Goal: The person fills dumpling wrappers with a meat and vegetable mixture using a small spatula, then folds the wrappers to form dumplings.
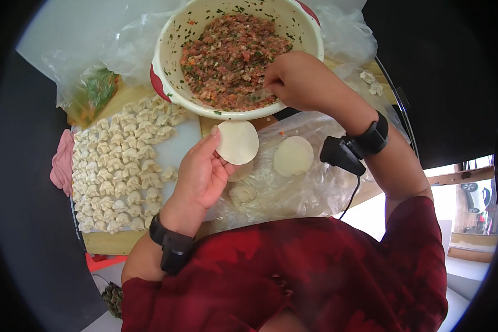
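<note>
My left hand (200,172) holds a round, flat dumpling wrapper (238,143) by its left edge, with the thumb on top and fingers beneath. The wrapper is bare and sits just below the bowl's near rim. My right hand (294,80) reaches over the rim of a large white bowl (167,72) with red handles. Its fingers are closed on a thin, shiny spoon-like utensil (253,99), whose end is down in the minced meat filling (232,55) flecked with green. The utensil's exact shape is hard to make out.
Rows of folded dumplings (116,160) cover a board at the left. Another wrapper (293,156) lies on a clear plastic bag (271,193) near my body. A bag with green and orange contents (99,94) stands at the back left, a pink cloth (62,163) beside the board.
</note>
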`<action>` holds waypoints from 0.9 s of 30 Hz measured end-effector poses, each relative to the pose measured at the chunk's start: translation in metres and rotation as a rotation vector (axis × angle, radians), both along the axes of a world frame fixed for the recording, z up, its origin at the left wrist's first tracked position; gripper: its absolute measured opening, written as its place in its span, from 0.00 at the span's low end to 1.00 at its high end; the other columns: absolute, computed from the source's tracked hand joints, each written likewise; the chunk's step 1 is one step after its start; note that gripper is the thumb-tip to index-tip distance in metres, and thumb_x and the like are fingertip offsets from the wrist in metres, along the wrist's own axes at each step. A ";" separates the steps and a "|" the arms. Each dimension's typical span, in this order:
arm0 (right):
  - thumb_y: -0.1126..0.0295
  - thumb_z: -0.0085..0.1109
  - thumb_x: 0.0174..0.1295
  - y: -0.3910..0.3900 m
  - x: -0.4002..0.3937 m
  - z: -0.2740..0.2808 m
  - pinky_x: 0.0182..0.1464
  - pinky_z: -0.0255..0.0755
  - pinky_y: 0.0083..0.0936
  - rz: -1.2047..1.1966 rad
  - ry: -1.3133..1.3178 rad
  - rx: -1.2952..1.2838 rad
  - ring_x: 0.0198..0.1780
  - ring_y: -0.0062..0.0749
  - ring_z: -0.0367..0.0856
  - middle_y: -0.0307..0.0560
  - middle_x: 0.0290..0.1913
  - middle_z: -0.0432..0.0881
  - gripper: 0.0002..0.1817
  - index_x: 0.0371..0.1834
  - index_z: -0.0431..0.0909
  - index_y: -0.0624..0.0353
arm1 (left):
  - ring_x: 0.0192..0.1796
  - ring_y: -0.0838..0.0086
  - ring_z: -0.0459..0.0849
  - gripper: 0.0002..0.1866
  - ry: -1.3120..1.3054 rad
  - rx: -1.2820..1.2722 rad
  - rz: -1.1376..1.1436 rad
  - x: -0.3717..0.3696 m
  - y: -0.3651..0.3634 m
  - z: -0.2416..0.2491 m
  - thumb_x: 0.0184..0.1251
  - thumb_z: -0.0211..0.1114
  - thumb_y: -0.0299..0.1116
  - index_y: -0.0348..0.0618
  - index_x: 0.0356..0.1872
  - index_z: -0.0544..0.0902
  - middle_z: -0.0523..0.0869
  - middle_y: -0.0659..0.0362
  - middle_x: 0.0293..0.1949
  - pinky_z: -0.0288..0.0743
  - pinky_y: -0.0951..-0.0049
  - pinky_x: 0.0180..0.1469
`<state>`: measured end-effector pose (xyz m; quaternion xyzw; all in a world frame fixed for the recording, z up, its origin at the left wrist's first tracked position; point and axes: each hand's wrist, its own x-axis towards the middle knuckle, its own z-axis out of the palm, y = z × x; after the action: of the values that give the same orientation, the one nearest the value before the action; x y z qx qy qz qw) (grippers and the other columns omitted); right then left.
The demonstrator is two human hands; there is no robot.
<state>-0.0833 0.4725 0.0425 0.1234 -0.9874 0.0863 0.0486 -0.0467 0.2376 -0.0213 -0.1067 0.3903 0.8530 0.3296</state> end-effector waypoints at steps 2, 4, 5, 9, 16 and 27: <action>0.74 0.59 0.50 0.002 0.002 -0.002 0.38 0.75 0.38 0.079 0.018 -0.178 0.33 0.48 0.82 0.52 0.29 0.83 0.06 0.29 0.85 0.60 | 0.60 0.63 0.79 0.20 -0.007 0.024 0.012 -0.001 0.000 0.002 0.77 0.52 0.37 0.33 0.60 0.71 0.79 0.49 0.58 0.75 0.58 0.63; 0.74 0.59 0.50 0.003 0.004 0.001 0.38 0.75 0.37 0.088 -0.014 -0.200 0.33 0.48 0.82 0.52 0.29 0.83 0.06 0.29 0.85 0.60 | 0.61 0.63 0.79 0.20 -0.001 0.028 0.022 -0.002 0.000 0.004 0.77 0.51 0.37 0.33 0.61 0.71 0.79 0.49 0.58 0.75 0.58 0.64; 0.74 0.59 0.50 0.004 0.004 0.003 0.38 0.75 0.37 0.093 -0.042 -0.221 0.33 0.48 0.82 0.52 0.29 0.83 0.06 0.29 0.85 0.61 | 0.61 0.63 0.79 0.20 -0.001 0.027 0.023 -0.002 -0.001 0.005 0.77 0.51 0.37 0.33 0.61 0.71 0.79 0.49 0.58 0.75 0.58 0.64; 0.72 0.60 0.49 0.004 0.005 0.006 0.38 0.76 0.40 0.065 -0.016 -0.188 0.34 0.49 0.83 0.51 0.29 0.84 0.07 0.29 0.87 0.56 | 0.61 0.63 0.79 0.20 0.015 0.032 0.014 -0.002 0.000 0.004 0.78 0.50 0.37 0.33 0.61 0.70 0.79 0.49 0.59 0.74 0.57 0.64; 0.73 0.60 0.50 0.007 -0.007 -0.007 0.37 0.74 0.39 0.060 -0.055 -0.078 0.34 0.49 0.81 0.50 0.29 0.83 0.05 0.28 0.84 0.60 | 0.62 0.64 0.78 0.19 -0.006 0.054 0.049 0.001 0.007 0.006 0.78 0.49 0.36 0.35 0.63 0.69 0.78 0.50 0.60 0.74 0.59 0.65; 0.71 0.62 0.53 0.011 0.032 0.014 0.35 0.74 0.33 0.136 -0.031 -0.464 0.29 0.45 0.80 0.52 0.25 0.82 0.07 0.31 0.84 0.63 | 0.63 0.63 0.77 0.20 0.003 0.092 0.055 0.000 0.010 0.011 0.79 0.46 0.34 0.34 0.64 0.66 0.75 0.49 0.62 0.72 0.59 0.66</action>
<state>-0.0514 0.4832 0.0563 0.1736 -0.9313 0.3157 0.0544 -0.0462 0.2471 -0.0098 -0.1008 0.3483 0.8788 0.3101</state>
